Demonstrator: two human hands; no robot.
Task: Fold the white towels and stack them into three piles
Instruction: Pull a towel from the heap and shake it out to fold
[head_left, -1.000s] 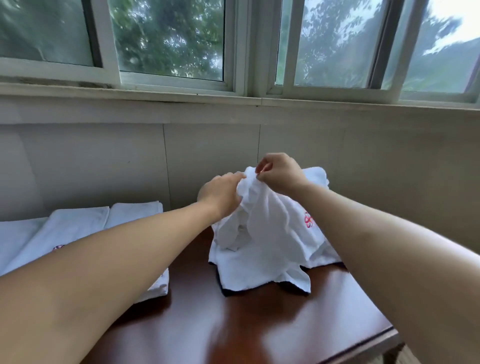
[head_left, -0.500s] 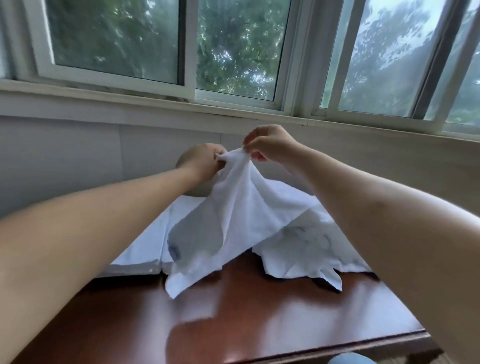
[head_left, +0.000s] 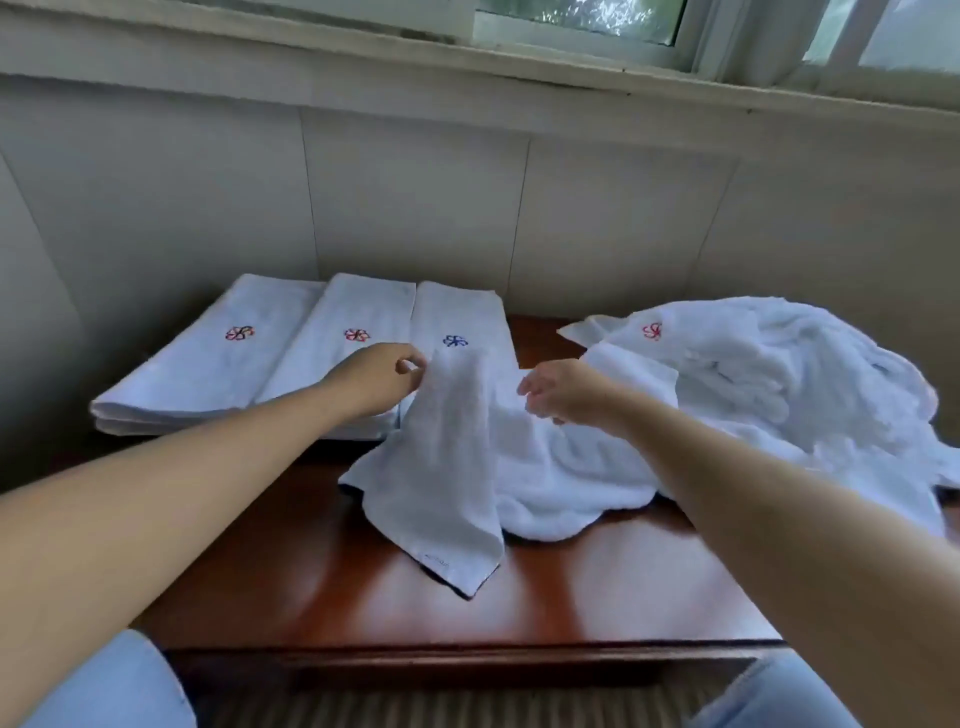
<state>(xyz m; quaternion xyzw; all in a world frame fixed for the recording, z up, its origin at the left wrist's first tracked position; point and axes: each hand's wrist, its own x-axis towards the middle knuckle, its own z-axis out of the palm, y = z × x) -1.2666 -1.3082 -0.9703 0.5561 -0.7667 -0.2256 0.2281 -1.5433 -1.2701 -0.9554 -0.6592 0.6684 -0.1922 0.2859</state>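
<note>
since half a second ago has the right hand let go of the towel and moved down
Yes. The right hand was level with the window sill, pinching the lifted towel; now it hangs open, low over the table, while the left hand pinches the towel.

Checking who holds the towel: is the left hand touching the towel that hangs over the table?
Touching. The head view shows the left hand pinching the top corner of the hanging towel between thumb and fingers, with no gap.
</note>
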